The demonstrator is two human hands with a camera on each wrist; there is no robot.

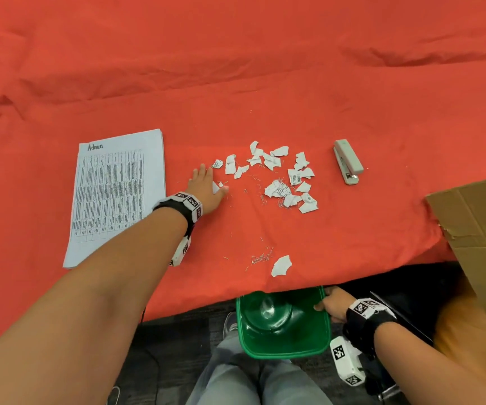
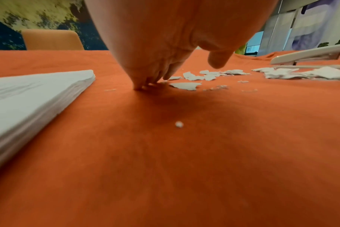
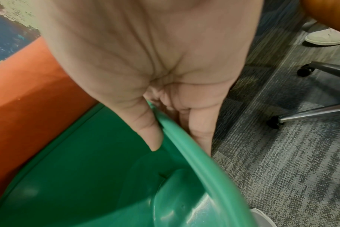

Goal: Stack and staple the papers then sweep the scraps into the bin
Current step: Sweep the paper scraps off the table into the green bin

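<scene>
Torn white paper scraps (image 1: 282, 173) and loose staples lie scattered over the red cloth (image 1: 235, 68). My left hand (image 1: 206, 185) stands on its edge on the cloth at the left end of the scraps (image 2: 186, 85), fingers straight, touching a small piece. The stacked printed papers (image 1: 116, 197) lie flat left of that hand, also seen as a thick stack (image 2: 29, 98). My right hand (image 1: 333, 305) grips the right rim of a green bin (image 1: 279, 343) held below the table's front edge; thumb inside, fingers outside the rim (image 3: 175, 133). One larger scrap (image 1: 281, 266) lies near the edge above the bin.
A pale green stapler (image 1: 348, 162) lies right of the scraps. A cardboard box (image 1: 481, 238) stands at the table's right end. Chair legs with castors (image 3: 309, 116) and grey carpet are beside the bin. My knees are under the bin.
</scene>
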